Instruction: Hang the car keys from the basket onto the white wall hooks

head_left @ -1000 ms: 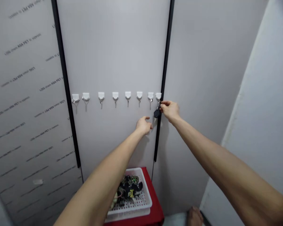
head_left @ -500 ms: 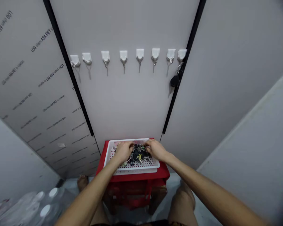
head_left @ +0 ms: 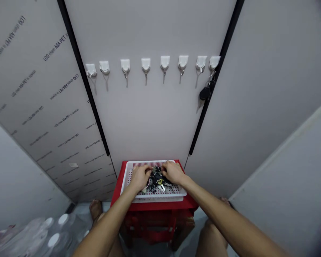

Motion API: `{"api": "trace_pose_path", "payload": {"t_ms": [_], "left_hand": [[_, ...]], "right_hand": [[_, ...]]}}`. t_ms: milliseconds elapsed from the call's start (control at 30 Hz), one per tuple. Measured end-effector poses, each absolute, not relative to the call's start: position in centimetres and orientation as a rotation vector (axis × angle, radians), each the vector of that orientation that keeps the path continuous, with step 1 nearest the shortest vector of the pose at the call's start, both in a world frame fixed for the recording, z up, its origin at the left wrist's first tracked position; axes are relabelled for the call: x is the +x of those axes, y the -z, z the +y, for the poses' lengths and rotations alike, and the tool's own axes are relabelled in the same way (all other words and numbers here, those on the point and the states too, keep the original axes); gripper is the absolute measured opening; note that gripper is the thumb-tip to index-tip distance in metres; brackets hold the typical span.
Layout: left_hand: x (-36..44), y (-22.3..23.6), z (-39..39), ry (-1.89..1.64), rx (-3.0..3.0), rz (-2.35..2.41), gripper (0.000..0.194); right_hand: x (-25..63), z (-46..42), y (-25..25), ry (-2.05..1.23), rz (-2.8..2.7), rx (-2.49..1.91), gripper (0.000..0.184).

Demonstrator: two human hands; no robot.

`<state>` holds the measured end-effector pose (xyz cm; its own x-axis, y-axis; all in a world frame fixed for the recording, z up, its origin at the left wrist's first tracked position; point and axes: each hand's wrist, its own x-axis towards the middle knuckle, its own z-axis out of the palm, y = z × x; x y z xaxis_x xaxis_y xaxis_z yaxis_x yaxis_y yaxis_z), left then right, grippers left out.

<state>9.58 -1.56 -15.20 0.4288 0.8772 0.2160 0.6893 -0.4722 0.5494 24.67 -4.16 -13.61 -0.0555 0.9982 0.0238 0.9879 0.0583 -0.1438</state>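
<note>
In the foreground, a red-covered stool (head_left: 160,206) bears a white perforated basket (head_left: 160,197), a jumbled pile of keys (head_left: 160,182) inside. The left hand (head_left: 140,176) and right hand (head_left: 173,172) reach in at either side of the pile, curled; whether either grip is closed on anything cannot be told. Beyond, eight white hooks (head_left: 146,64) line a pale panel (head_left: 149,121), a black fob (head_left: 204,93) hanging from the rightmost.

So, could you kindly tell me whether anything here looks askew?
Slightly: the leftmost hook appears to have its wire turned sideways, unlike the middle hooks, whose wires hang down. Nothing looks spilled from the white basket.
</note>
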Motion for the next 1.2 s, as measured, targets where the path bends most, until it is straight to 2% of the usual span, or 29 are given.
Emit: {"api": "trace_pose_path", "payload": {"t_ms": [233,400,667,900,1033,1200], "left_hand": [[9.4,15.5,-1.4,-0.708,2.278,1.316,0.021],[9.4,15.7,-1.4,-0.703,2.279,1.314,0.021],[9.2,15.3,-1.8,-0.799,2.219,1.242,0.025],[11.6,12.0,-2.5,-0.994,1.967,0.882,0.045],[13.8,9.6,-2.1,-0.942,1.795,0.612,0.03],[15.8,5.4,-1.6,-0.992,1.659,0.613,0.023]], "right_hand": [[24.7,-4.6,13.8,-0.133,-2.246,-2.077,0.021],[24.7,-4.8,13.8,-0.015,-2.101,-2.002,0.022],[25.9,-4.4,10.9,-0.533,-1.799,-1.534,0.019],[25.3,-5.1,6.9,-0.934,-1.463,-1.252,0.014],[25.3,-5.4,4.3,-0.949,-1.39,-1.162,0.014],[26.5,-5.0,0.3,-0.831,-1.24,-1.122,0.01]]}}
